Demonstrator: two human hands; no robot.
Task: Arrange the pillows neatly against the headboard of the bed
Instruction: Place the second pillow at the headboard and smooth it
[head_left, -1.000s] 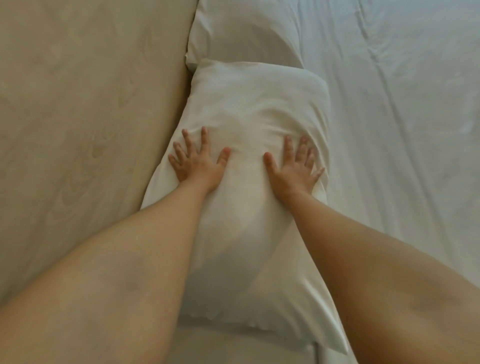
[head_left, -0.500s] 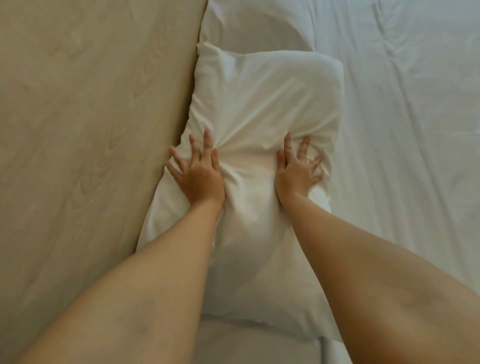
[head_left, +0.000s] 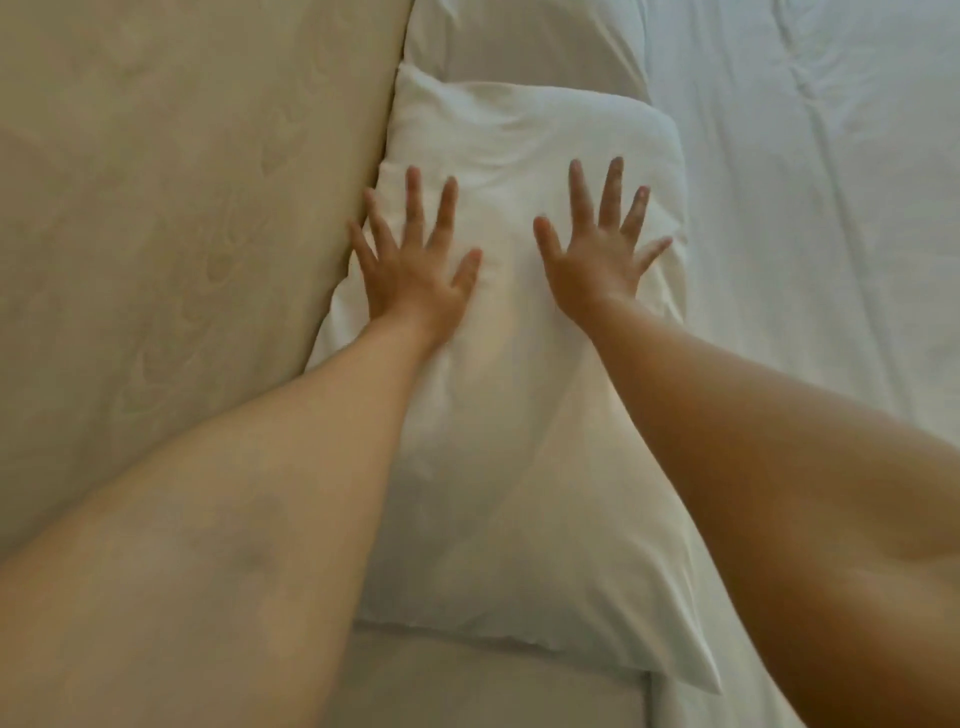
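A white pillow (head_left: 519, 441) lies lengthwise along the pale wooden headboard (head_left: 182, 260), its left edge touching the wood. My left hand (head_left: 415, 275) rests flat on the pillow's upper left, fingers spread, the little finger next to the headboard. My right hand (head_left: 597, 260) lies flat on the pillow's upper right, fingers also spread. Neither hand grips the fabric. A second white pillow (head_left: 519, 47) sits beyond the first, also against the headboard, its near end tucked under the first pillow's far end.
A white sheet (head_left: 831, 260) with soft creases covers the mattress to the right of the pillows. My forearms hide much of the near pillow's lower sides.
Both hands have slid farther up the near pillow and spread their fingers; the bunched creases between them have smoothed out. The view has moved closer.
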